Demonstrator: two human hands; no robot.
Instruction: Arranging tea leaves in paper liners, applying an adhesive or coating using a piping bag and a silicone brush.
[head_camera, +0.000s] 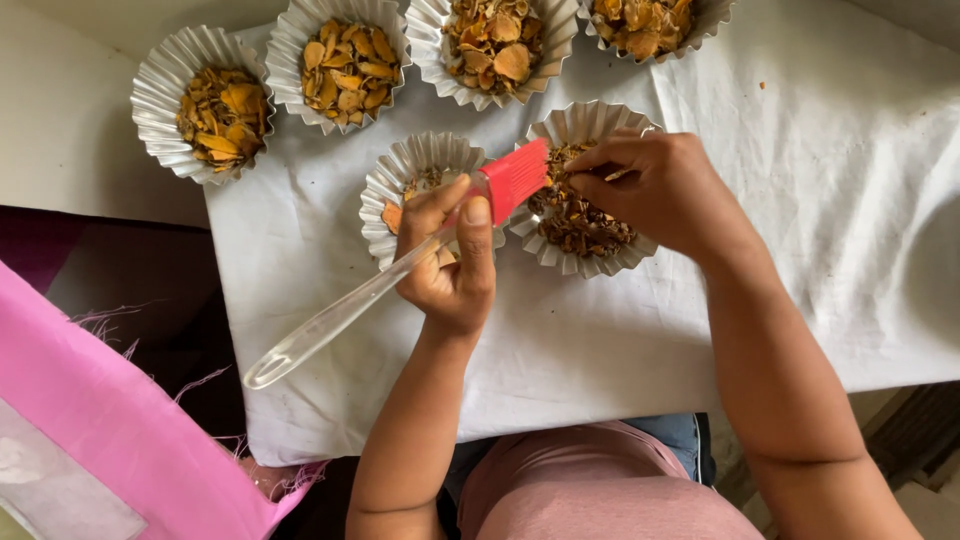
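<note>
At your far left a pink cloth (110, 420) hangs off the edge of the view, beside the white sheet (300, 260) that covers the worktop. On the sheet's back left, a fluted foil cup (205, 102) holds yellow-orange dried chips, and a second cup (345, 62) just to its right holds the same.

The brush (400, 268) lies on a slant: its long axis runs from the clear handle end, low and left over the sheet, up and right to the red bristles (515, 178). So the brush points up-right, and its bristles reach the rim of the right-hand near cup. Your left hand (450, 262) holds the handle just behind the bristles, fingers curled round it and thumb laid along the top. Under that hand sits a near cup (405, 175), mostly covered; it looks to hold only a few pieces, though your hand hides most of it.

Right of the bristles, the other near cup (580, 190) is filled with darker brown bits. Your right hand (665, 190) rests over it, fingers pinched narrow on what seems a small piece inside. Behind, two more cups (495, 45) (650, 25) of chips stand along the sheet's back edge.
</note>
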